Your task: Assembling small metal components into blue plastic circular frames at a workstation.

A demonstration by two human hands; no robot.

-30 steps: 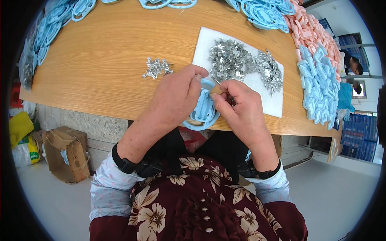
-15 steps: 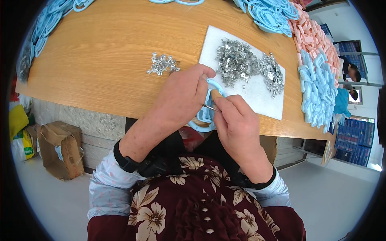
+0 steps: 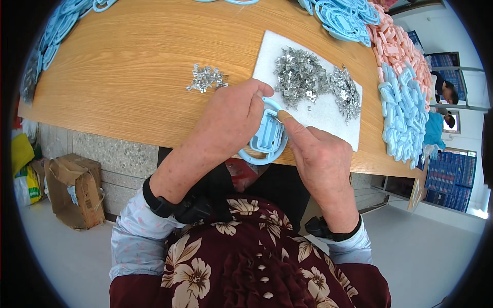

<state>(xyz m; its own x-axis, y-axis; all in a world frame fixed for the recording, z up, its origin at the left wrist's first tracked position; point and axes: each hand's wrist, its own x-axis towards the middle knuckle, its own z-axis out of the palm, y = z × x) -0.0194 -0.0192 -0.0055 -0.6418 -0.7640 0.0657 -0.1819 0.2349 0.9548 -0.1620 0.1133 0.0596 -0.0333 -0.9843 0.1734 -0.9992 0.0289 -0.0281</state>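
My left hand (image 3: 233,110) is closed around the upper left side of a light blue plastic ring-shaped part (image 3: 268,134), tilted at the table's front edge. A rectangular recess with raised walls fills the middle of this part. At its upper right rim, my right hand (image 3: 321,154) has its thumb and forefinger pressed together. Whatever the right fingers hold is hidden from view. Just beyond my hands, a white foam sheet (image 3: 339,137) bears a large heap of small metal clips (image 3: 299,76) and a smaller heap (image 3: 345,95). A small pile of metal clips (image 3: 206,78) lies left of the sheet.
Blue ring-shaped parts are heaped at the far left (image 3: 59,31) and far right (image 3: 343,20) of the wooden table (image 3: 128,66). Pink pieces (image 3: 398,46) and small blue pieces (image 3: 403,115) crowd the right edge. A cardboard box (image 3: 74,192) stands on the floor. People are in the background.
My right hand has turned and moved right and slightly down. The wooden-handled metal tool that showed in it earlier is no longer plainly visible. More of the blue part's recess shows.
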